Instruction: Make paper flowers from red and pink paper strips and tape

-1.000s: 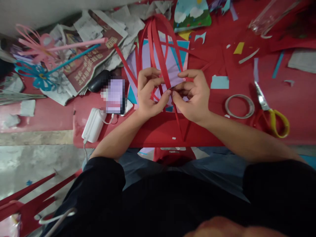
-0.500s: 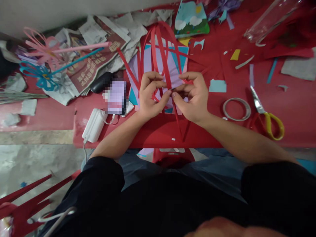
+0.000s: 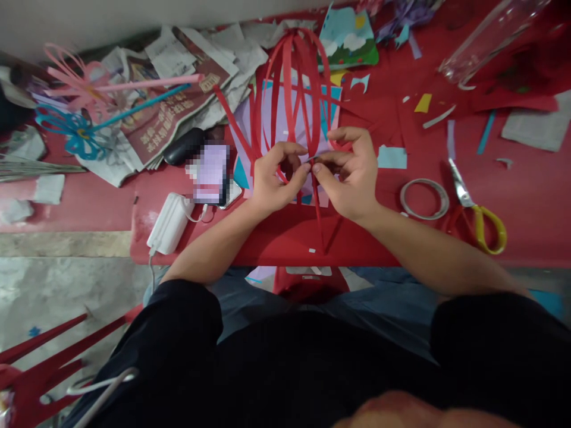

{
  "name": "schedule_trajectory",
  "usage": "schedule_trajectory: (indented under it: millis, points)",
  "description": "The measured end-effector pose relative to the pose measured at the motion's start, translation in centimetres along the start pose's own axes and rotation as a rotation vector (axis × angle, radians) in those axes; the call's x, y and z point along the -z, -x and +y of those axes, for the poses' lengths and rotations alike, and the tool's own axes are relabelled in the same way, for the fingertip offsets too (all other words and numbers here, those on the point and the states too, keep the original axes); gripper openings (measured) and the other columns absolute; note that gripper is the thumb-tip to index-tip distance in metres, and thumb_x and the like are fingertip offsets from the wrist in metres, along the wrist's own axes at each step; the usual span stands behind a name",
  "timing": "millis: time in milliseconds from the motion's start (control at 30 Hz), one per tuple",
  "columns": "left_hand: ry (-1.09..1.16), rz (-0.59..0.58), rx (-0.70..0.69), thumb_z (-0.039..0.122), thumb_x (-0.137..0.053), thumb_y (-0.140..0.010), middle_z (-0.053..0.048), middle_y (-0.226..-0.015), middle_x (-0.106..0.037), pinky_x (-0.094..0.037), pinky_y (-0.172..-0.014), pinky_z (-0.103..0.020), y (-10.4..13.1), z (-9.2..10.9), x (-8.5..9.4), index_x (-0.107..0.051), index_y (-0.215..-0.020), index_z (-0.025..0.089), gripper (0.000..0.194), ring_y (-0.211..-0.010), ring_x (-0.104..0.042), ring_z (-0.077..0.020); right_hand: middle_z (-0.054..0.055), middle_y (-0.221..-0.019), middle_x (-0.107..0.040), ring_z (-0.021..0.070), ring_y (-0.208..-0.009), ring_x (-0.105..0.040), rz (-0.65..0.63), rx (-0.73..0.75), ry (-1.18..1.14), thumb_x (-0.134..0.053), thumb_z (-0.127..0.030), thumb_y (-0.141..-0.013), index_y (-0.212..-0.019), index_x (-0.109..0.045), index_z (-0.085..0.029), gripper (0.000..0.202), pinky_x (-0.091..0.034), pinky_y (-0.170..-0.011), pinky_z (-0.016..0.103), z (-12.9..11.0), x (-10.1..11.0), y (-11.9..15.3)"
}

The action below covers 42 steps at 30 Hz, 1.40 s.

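A bundle of looped red paper strips [image 3: 289,89] rises above lilac and blue sheets [image 3: 279,116] on the red table. My left hand [image 3: 281,177] pinches the lower part of the strips between thumb and fingers. Right beside it, my right hand [image 3: 350,172] pinches the same place, with its fingertips almost touching those of my left hand. A small thin grey piece [image 3: 311,159] shows between the fingertips; what it is I cannot make out. Strip ends hang below my hands toward the table's front edge.
Scissors with yellow handles [image 3: 489,229] and a tape roll [image 3: 423,199] lie at the right. At the left are a white power bank [image 3: 171,223], a phone [image 3: 212,172], a black case [image 3: 184,147], newspapers [image 3: 163,128], and pink [image 3: 91,89] and blue [image 3: 82,132] paper flowers.
The red loops have turned and spread, standing slightly higher and further right. Both hands keep their pinch, with the left fingers more curled. The whole view has shifted slightly.
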State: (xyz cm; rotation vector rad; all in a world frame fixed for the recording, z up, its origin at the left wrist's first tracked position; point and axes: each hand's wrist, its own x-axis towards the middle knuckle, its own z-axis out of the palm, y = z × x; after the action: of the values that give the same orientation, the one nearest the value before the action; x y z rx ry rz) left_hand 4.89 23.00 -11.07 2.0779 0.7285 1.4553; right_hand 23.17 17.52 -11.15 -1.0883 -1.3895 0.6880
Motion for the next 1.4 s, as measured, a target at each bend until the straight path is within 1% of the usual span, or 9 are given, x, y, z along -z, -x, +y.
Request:
schedule_trajectory:
  millis: [167, 433, 667, 833, 1000, 1133, 1267, 1333, 1400]
  points:
    - [0.030, 0.017, -0.019, 0.046, -0.074, -0.110, 0.004, -0.078, -0.068, -0.051, -0.058, -0.025, -0.2, 0.8, -0.1, -0.073, -0.111, 0.027, 0.019, -0.063, -0.062, -0.0082, -0.002, -0.099, -0.076, 0.0196, -0.073, -0.073, -0.037, 0.013, -0.010, -0.074, -0.057, -0.106, -0.142, -0.047, -0.038, 0.050, -0.069, -0.068, 0.043, 0.2, 0.1, -0.1]
    - [0.031, 0.027, 0.010, 0.049, -0.075, -0.109, 0.002, -0.082, -0.072, -0.051, -0.058, -0.027, -0.5, 0.6, -0.1, -0.075, -0.104, 0.026, 0.023, -0.065, -0.064, -0.0094, -0.002, -0.101, -0.075, 0.0177, -0.068, -0.066, -0.068, -0.015, -0.009, -0.073, -0.056, -0.105, -0.147, -0.043, -0.038, 0.055, -0.063, -0.065, 0.040, 0.1, 0.2, 0.0]
    - [0.083, 0.027, -0.004, 0.041, -0.077, -0.108, 0.003, -0.082, -0.070, -0.053, -0.063, -0.026, -0.5, 0.8, 0.2, -0.075, -0.115, 0.028, 0.014, -0.067, -0.064, -0.0090, -0.003, -0.095, -0.075, 0.0177, -0.071, -0.070, -0.049, 0.017, 0.002, -0.074, -0.052, -0.106, -0.145, -0.047, -0.035, 0.050, -0.066, -0.067, 0.039, -0.8, 0.5, -0.1]
    - [0.101, 0.035, 0.042, 0.047, -0.077, -0.107, 0.004, -0.083, -0.067, -0.052, -0.064, -0.026, -0.5, 1.0, 0.1, -0.069, -0.113, 0.028, 0.022, -0.068, -0.064, -0.0089, -0.004, -0.093, -0.074, 0.0171, -0.067, -0.066, -0.053, -0.011, -0.027, -0.075, -0.055, -0.105, -0.144, -0.047, -0.036, 0.052, -0.063, -0.065, 0.039, -0.8, 0.6, -0.3]
    - [0.080, 0.001, 0.042, 0.048, -0.073, -0.109, 0.003, -0.082, -0.066, -0.054, -0.065, -0.028, -0.4, 1.8, 0.3, -0.069, -0.121, 0.029, 0.022, -0.068, -0.063, -0.0103, -0.004, -0.092, -0.072, 0.0190, -0.073, -0.067, -0.057, -0.011, -0.032, -0.078, -0.060, -0.101, -0.144, -0.045, -0.037, 0.059, -0.062, -0.068, 0.040, -0.6, 0.8, -0.6]
    - [0.045, 0.060, 0.021, 0.050, -0.070, -0.110, 0.002, -0.084, -0.065, -0.052, -0.066, -0.031, 0.1, 2.3, 0.6, -0.069, -0.119, 0.030, 0.022, -0.070, -0.064, -0.0120, -0.004, -0.093, -0.072, 0.0200, -0.077, -0.070, -0.056, -0.038, -0.045, -0.080, -0.062, -0.100, -0.144, -0.046, -0.037, 0.061, -0.062, -0.067, 0.040, -0.8, 1.3, -1.0]
    - [0.014, 0.153, 0.159, 0.056, -0.066, -0.111, 0.001, -0.082, -0.059, -0.048, -0.066, -0.031, 0.1, 1.4, 0.6, -0.069, -0.112, 0.027, 0.029, -0.071, -0.064, -0.0125, -0.004, -0.092, -0.072, 0.0198, -0.082, -0.076, -0.062, -0.132, -0.087, -0.084, -0.061, -0.099, -0.144, -0.045, -0.037, 0.064, -0.062, -0.067, 0.037, 0.0, 1.3, -1.4]
    - [0.011, 0.132, 0.315, 0.054, -0.071, -0.109, 0.003, -0.076, -0.055, -0.045, -0.064, -0.029, -0.3, 0.5, 0.6, -0.070, -0.111, 0.025, 0.029, -0.066, -0.061, -0.0115, -0.005, -0.091, -0.072, 0.0205, -0.084, -0.078, -0.060, -0.187, -0.104, -0.088, -0.058, -0.096, -0.141, -0.046, -0.036, 0.066, -0.064, -0.070, 0.038, 0.7, 1.0, -1.5]
    - [0.057, 0.090, 0.497, 0.043, -0.075, -0.106, 0.005, -0.068, -0.054, -0.041, -0.061, -0.028, -0.9, -0.5, 0.5, -0.071, -0.109, 0.023, 0.020, -0.060, -0.056, -0.0102, -0.005, -0.089, -0.072, 0.0218, -0.083, -0.078, -0.064, -0.241, -0.106, -0.090, -0.054, -0.093, -0.139, -0.046, -0.035, 0.066, -0.065, -0.072, 0.040, 1.4, 0.7, -1.6]
